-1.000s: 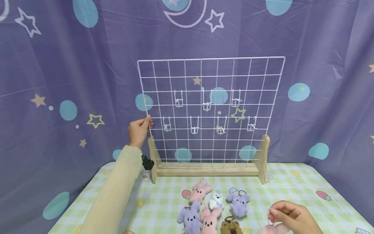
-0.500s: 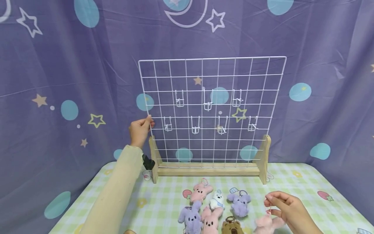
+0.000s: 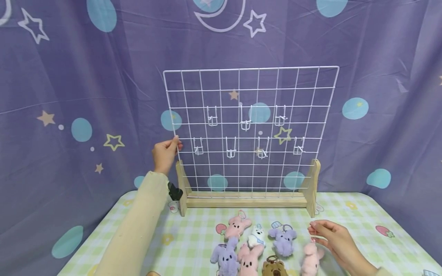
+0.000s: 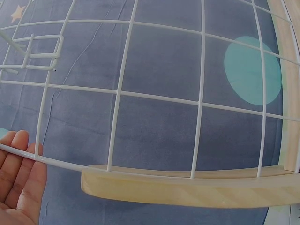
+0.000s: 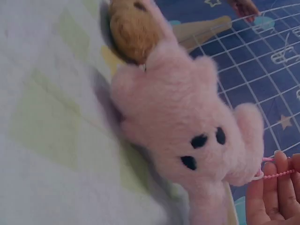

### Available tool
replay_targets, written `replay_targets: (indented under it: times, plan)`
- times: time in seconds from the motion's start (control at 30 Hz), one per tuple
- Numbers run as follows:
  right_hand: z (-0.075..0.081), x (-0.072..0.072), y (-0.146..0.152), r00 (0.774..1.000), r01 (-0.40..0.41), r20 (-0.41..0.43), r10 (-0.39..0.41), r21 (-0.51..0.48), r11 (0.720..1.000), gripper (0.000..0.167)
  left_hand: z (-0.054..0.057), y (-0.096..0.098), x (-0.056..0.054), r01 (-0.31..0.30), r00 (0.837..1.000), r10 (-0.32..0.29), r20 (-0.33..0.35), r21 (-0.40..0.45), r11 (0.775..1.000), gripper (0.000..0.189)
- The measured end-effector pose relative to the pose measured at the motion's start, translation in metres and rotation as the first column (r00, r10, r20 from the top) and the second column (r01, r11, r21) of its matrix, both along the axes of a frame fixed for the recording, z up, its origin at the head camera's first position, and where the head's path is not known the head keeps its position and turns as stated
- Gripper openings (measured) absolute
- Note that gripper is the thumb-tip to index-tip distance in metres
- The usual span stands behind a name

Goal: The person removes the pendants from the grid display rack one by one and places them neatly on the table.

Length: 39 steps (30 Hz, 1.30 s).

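Observation:
My left hand (image 3: 165, 154) pinches the left edge wire of a white wire grid rack (image 3: 251, 68), which stands in a wooden base (image 3: 246, 202). In the left wrist view its fingers (image 4: 21, 176) lie around that edge wire. Low at the right, my right hand (image 3: 336, 241) holds a pink plush bunny keychain (image 3: 310, 259) by its pink bead chain (image 5: 279, 175). The bunny dangles below the fingertips, close over the table. White wire hooks (image 3: 245, 124) hang on the grid in two rows, with nothing on them.
Several plush keychains lie in front of the rack: pink bunnies (image 3: 236, 227), purple ones (image 3: 284, 242), a small white one (image 3: 256, 237) and a brown bear (image 3: 274, 267). A checked cloth (image 3: 186, 245) covers the table. A purple patterned curtain (image 3: 86, 69) hangs behind.
My right hand has moved up and slightly left, lifting the pink bunny by its chain so it now hangs more upright. The left hand keeps its grip on the rack.

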State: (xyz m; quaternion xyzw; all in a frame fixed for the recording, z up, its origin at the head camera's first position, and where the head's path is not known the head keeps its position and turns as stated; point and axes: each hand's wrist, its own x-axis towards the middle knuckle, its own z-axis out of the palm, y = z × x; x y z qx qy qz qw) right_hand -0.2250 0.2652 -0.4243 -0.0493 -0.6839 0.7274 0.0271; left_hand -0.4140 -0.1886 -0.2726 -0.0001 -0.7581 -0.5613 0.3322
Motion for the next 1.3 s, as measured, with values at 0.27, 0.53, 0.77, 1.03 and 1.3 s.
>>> replay_targets:
  times: [0.27,0.53,0.77,1.03,1.3]
  plan:
    - [-0.009,-0.015,0.001,0.999,-0.002,0.052,0.001,0.022,1.0,0.014,0.0,0.0,0.0,0.0,1.0,0.0,-0.01,0.007,1.0,0.036]
    - [-0.017,-0.025,-0.002,0.999,0.007,0.046,-0.01,0.051,0.999,0.012,0.0,0.0,0.0,0.002,1.0,-0.002,-0.008,0.003,1.0,0.04]
    - [-0.024,-0.032,-0.001,0.999,0.037,0.026,-0.04,0.126,0.991,0.011,-0.001,-0.001,-0.001,0.0,1.0,0.0,-0.003,-0.011,1.0,0.038]
    - [-0.026,-0.037,0.002,0.998,0.058,0.007,-0.061,0.201,0.978,0.015,0.0,0.0,0.0,0.003,1.0,-0.003,0.004,-0.008,1.0,0.042]
    - [-0.027,-0.038,0.006,0.994,0.105,-0.02,-0.103,0.297,0.949,0.02,0.0,0.0,0.001,0.002,1.0,-0.002,0.003,-0.014,1.0,0.043]
